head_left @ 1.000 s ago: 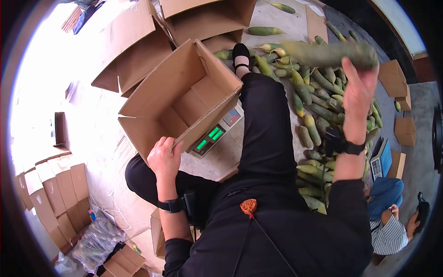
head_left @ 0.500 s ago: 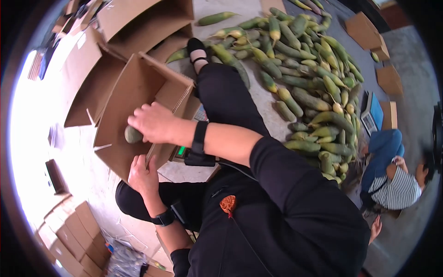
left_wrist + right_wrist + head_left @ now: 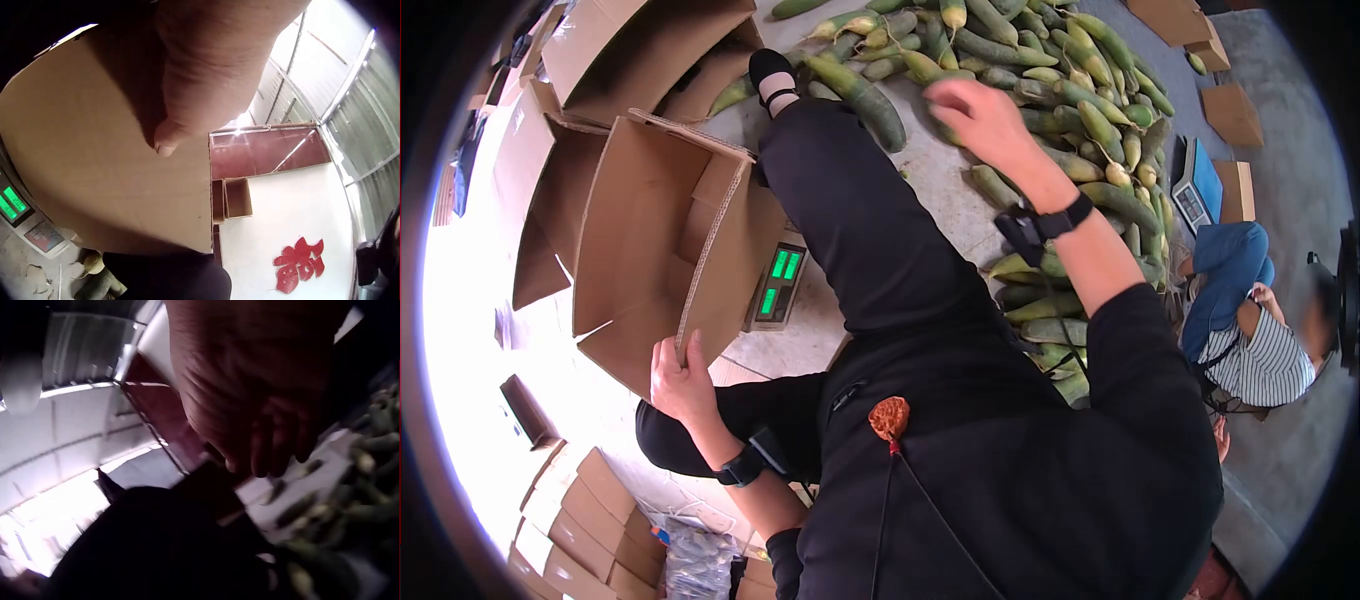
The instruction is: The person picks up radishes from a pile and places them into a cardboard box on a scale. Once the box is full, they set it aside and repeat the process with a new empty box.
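Observation:
My left hand (image 3: 685,380) grips the near edge of an open cardboard box (image 3: 635,235), the thumb on one side of the wall and the fingers on the other. In the left wrist view the thumb lies against the box's brown side (image 3: 125,181). The box stands by a digital scale (image 3: 778,285) with lit green numbers, overlapping it in the head view. My right hand (image 3: 985,125) is over the near edge of a heap of green radishes (image 3: 1090,90). Its fingers hang loosely and hold nothing in the right wrist view. The box's near inside corner is partly hidden.
More cardboard boxes (image 3: 650,50) stand beyond the open one. My outstretched leg (image 3: 860,210) lies between box and heap. To the right, a seated person (image 3: 1250,330) is beside a blue-topped scale (image 3: 1200,185). Folded cartons (image 3: 585,520) lie at lower left.
One second ago my right hand held a radish in the air; half a second ago it lowered it into the box. Now it is back over the heap without it. My left hand stays on the box edge.

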`<action>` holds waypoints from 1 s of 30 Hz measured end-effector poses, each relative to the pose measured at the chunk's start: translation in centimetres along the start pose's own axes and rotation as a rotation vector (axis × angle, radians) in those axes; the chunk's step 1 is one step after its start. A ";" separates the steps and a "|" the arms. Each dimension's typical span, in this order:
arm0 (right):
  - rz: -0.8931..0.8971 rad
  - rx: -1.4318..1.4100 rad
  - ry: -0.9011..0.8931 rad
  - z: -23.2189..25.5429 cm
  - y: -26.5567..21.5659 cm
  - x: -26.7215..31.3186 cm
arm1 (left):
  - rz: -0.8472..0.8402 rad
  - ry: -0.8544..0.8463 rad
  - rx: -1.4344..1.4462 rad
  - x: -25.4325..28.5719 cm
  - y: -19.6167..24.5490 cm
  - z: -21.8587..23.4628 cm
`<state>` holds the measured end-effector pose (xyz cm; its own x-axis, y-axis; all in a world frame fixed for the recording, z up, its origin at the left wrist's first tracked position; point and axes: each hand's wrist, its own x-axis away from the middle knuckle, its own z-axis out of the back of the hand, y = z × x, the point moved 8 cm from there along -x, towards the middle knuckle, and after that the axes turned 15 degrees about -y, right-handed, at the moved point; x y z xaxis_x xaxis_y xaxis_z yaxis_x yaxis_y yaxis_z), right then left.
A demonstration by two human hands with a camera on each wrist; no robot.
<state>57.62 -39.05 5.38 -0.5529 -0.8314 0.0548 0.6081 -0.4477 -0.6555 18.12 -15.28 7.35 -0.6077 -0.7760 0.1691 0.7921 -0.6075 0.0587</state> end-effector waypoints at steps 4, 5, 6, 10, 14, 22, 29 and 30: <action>-0.501 0.231 -0.236 -4.4 16.3 11.2 | 0.024 -0.023 0.012 0.0 0.0 -0.1; -0.545 0.297 -0.271 -5.7 18.7 14.4 | 0.023 -0.024 0.010 -0.1 0.0 -0.1; -0.610 0.305 -0.360 -7.0 20.2 17.4 | 0.019 -0.024 0.031 0.0 0.0 -0.1; -0.658 0.361 -0.836 -15.6 25.1 27.9 | 0.018 -0.020 0.052 0.0 -0.1 -0.2; -0.763 -0.031 -0.928 -19.4 21.4 31.1 | 0.021 -0.021 0.078 0.0 -0.2 -0.3; -0.849 -0.219 -1.061 -28.7 24.0 33.2 | -0.009 0.022 0.078 0.1 0.1 -0.2; -0.850 0.041 -1.235 -32.5 25.9 35.0 | -0.048 0.029 0.084 0.0 0.7 0.0; -0.793 0.144 -1.243 -33.0 26.6 35.0 | -0.039 0.024 0.087 -0.1 0.8 0.0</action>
<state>35.68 -69.19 -35.00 0.0257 -0.0686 0.9973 0.4785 -0.8751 -0.0726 18.78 -15.67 7.42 -0.6388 -0.7562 0.1415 0.7689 -0.6214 0.1506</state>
